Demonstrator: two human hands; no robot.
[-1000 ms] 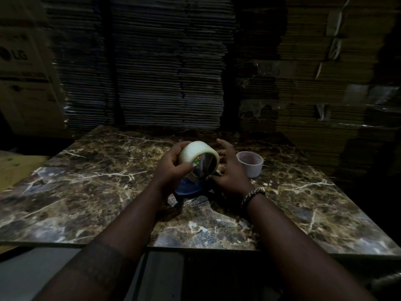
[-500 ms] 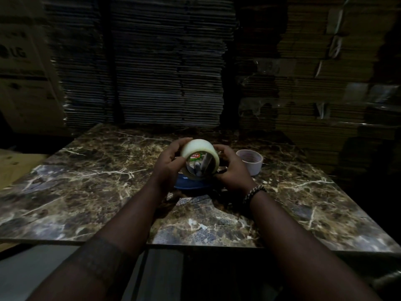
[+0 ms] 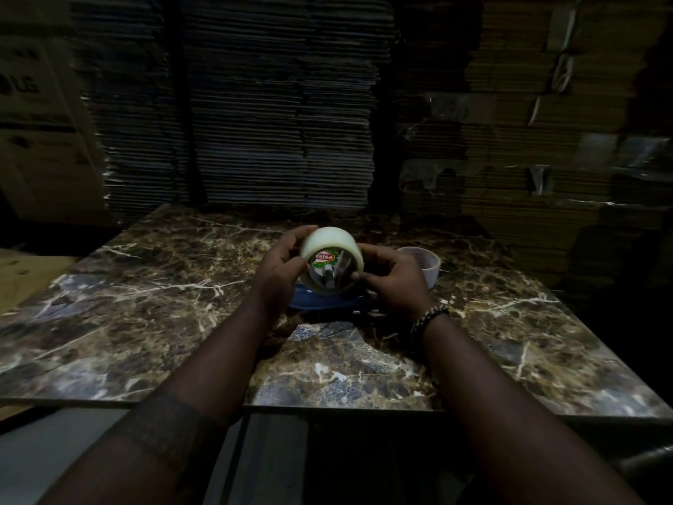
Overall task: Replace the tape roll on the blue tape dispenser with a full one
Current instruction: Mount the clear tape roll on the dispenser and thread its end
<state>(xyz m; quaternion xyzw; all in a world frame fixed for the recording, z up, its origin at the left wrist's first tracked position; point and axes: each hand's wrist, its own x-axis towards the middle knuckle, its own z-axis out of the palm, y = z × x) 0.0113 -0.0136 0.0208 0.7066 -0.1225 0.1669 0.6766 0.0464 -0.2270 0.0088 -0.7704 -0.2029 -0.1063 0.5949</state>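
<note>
A full roll of pale clear tape [image 3: 329,242] with a red and green label in its core sits tilted over the blue tape dispenser [image 3: 320,304], which lies on the marble table [image 3: 145,322]. My left hand [image 3: 280,271] grips the roll's left side, fingers curled over its top. My right hand [image 3: 393,278] holds its right side, thumb at the core's rim. Grey parts of the dispenser show inside the core; most of the dispenser is hidden by the roll and my hands.
A near-empty tape core [image 3: 424,262] stands on the table just right of my right hand. Tall stacks of flattened cardboard [image 3: 276,103] rise behind the table's far edge. A cardboard box [image 3: 32,122] stands at the far left.
My right hand has closed in onto the roll's right side. The roll has sunk lower over the dispenser, and its label has turned toward me.
</note>
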